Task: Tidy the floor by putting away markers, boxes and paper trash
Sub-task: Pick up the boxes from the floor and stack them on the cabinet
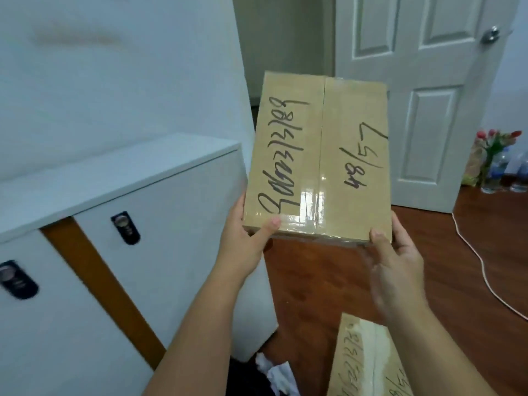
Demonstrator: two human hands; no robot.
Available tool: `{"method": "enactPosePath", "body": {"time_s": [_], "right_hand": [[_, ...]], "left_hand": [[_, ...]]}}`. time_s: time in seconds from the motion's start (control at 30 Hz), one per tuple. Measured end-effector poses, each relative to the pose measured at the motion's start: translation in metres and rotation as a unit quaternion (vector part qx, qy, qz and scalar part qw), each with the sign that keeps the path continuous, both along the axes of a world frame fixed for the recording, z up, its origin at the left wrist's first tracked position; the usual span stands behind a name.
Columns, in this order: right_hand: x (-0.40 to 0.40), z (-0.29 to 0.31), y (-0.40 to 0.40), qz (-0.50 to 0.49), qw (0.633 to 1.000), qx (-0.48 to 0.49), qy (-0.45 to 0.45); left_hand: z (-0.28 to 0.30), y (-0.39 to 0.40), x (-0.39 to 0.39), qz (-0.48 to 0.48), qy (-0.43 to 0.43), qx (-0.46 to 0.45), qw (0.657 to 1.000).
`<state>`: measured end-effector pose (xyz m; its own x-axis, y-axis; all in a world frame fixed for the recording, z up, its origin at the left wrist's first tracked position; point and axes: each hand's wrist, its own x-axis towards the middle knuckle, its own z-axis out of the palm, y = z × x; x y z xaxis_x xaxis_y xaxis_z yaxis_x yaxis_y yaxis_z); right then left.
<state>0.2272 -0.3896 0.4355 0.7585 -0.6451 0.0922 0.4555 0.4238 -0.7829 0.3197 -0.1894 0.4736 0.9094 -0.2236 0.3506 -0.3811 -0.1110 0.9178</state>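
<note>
A second cardboard box (368,364), taped and marked with handwriting, is seen nearest the camera at the lower edge, partly covered by the right forearm. Beside it, at the bottom of the frame, crumpled white paper (275,372) is noted on a dark surface. The left hand (245,238) is closed on the near left corner of a sealed cardboard box (317,158), the thumb laid on its top face and the fingers hidden beneath. The right hand (394,261) is curled around the near right corner, the thumb pressed against the near edge; its outline is blurred. The box is held in the air, above the wooden floor (314,284), its taped top face turned to the camera and bearing black handwritten marks. To the left a white cabinet (160,252) with two dark locks is recorded. Behind the box a white panelled door (428,95) stands. A white cable (483,267) lies on the floor to the right, and flowers (497,144) with plastic bottles are observed against the far wall.
</note>
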Motion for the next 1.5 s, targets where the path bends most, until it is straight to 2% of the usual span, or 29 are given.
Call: {"method": "enactPosePath", "body": {"time_s": [0.1, 0.23, 0.47, 0.57, 0.73, 0.93, 1.07, 1.13, 1.2, 1.3, 1.5], "right_hand": [[0.009, 0.051, 0.030, 0.042, 0.997, -0.038, -0.053], [0.032, 0.101, 0.080, 0.119, 0.986, -0.090, -0.078], [0.072, 0.160, 0.167, 0.235, 0.940, -0.230, -0.094], [0.091, 0.182, 0.199, 0.240, 0.910, -0.309, -0.136], [0.125, 0.211, 0.254, 0.204, 0.884, -0.406, -0.109], [0.174, 0.187, 0.323, 0.211, 0.868, -0.450, 0.001], [0.206, 0.170, 0.359, 0.212, 0.882, -0.420, 0.015], [0.221, 0.166, 0.372, 0.193, 0.890, -0.412, 0.007], [0.234, 0.164, 0.379, 0.181, 0.889, -0.420, 0.011], [0.250, 0.165, 0.385, 0.197, 0.873, -0.446, 0.029], [0.260, 0.165, 0.385, 0.262, 0.812, -0.519, 0.060]], "left_hand": [[0.043, 0.038, -0.012, 0.039, -0.053, -0.008, 0.998], [0.086, 0.105, -0.031, 0.110, -0.111, 0.009, 0.988], [0.118, 0.209, -0.042, 0.268, -0.124, 0.026, 0.955], [0.130, 0.243, -0.041, 0.316, -0.128, 0.044, 0.939], [0.135, 0.294, -0.028, 0.379, -0.133, 0.054, 0.914], [0.118, 0.337, -0.001, 0.453, -0.107, 0.095, 0.880], [0.110, 0.363, 0.018, 0.525, -0.081, 0.182, 0.827], [0.109, 0.367, 0.022, 0.547, -0.114, 0.209, 0.803], [0.104, 0.366, 0.028, 0.520, -0.151, 0.264, 0.798], [0.100, 0.367, 0.039, 0.484, -0.118, 0.331, 0.801], [0.102, 0.364, 0.052, 0.477, -0.025, 0.415, 0.774]]}}
